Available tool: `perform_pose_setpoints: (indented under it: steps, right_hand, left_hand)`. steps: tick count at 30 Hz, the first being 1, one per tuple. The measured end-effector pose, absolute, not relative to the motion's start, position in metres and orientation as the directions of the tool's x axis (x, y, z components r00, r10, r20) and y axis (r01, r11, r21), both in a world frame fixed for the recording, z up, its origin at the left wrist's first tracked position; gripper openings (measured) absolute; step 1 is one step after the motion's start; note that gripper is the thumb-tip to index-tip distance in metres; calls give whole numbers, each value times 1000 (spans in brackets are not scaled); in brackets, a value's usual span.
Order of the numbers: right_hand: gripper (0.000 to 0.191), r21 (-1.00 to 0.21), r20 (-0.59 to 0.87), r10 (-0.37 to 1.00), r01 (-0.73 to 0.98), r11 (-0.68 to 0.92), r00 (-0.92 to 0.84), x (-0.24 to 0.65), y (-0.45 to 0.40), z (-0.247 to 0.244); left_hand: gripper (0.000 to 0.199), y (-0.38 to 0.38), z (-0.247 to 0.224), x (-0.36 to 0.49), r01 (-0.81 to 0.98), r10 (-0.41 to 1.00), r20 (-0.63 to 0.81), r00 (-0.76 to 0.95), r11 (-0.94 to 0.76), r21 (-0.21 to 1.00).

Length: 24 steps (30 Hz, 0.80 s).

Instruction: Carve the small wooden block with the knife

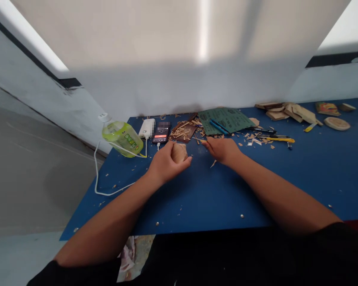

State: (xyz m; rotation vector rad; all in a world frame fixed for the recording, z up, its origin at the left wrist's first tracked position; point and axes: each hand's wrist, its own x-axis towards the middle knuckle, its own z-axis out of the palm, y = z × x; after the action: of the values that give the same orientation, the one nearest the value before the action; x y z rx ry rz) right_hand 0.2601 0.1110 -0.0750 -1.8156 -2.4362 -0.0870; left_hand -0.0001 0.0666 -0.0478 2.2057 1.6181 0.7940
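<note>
My left hand [164, 163] is wrapped round a pale wooden piece [179, 153], its thumb along the near side. A short gap to the right, my right hand [222, 150] is closed on a thin carving tool [198, 139], whose tip points left toward the wooden piece without touching it. Most of the tool is hidden inside the fist. Wood shavings [183, 130] lie on a brown sheet just beyond both hands.
On the blue table [197, 198], a phone [161, 132], white power bank [147, 128] and tilted bottle [123, 138] with cables stand left. Behind lies green sandpaper [238, 120] with blue pens [219, 127]. Rightward are a yellow cutter [282, 139] and wood blocks [300, 113].
</note>
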Motion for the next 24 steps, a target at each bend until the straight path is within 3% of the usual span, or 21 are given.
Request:
perform_pose_setpoints:
  steps: [6,16,24]
  right_hand:
    - [50,-143,136,924,916,375,-357,259,105,-84]
    - [43,-299,173,839,784,544,-516,255,101,-89]
    - [45,-283,108,811,764,580,-575,239,78,-81]
  left_hand:
    - [54,66,-63,5,812,907,303,294,-404,421]
    - [63,60,-66,10,852,914,290,282,-378,362]
    - [63,53,-62,16,898,922,333,197,-306,315]
